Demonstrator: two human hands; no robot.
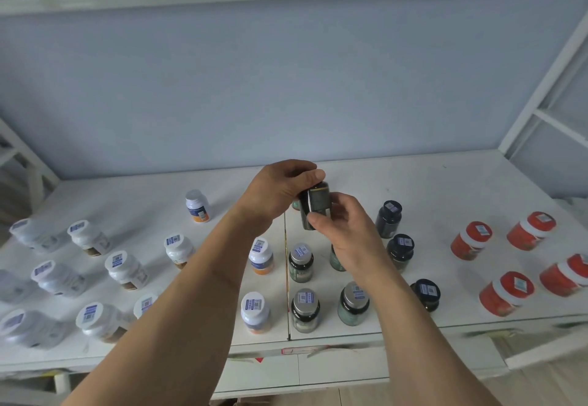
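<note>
Head view looks down on a long white surface, two tops butted together at a seam down the middle, carrying rows of upright containers. Four red plastic jars with white lids stand at the right end. At the far left are about four pale translucent bottles, too blurred at the picture's edge for a firm count. Next to them come five white bottles with brown bases, one half hidden by the left forearm, and three white bottles with orange bands. Right of the seam stand three navy dark-capped bottles and at least four dark green bottles with silver caps. One of these sits partly behind the right wrist, and a fifth may be hidden behind the left hand.

One more dark green bottle is off the surface, held upright in the air above the green group. The left hand curls over its top, fingers wrapped round the cap. The right hand pinches the lower body between thumb and fingers. From this grip, the step looks like turning the cap or checking the bottle. The next move probably calls for the right hand to steady the body while the left twists, or for lowering the bottle into its row without knocking its neighbours.
</note>
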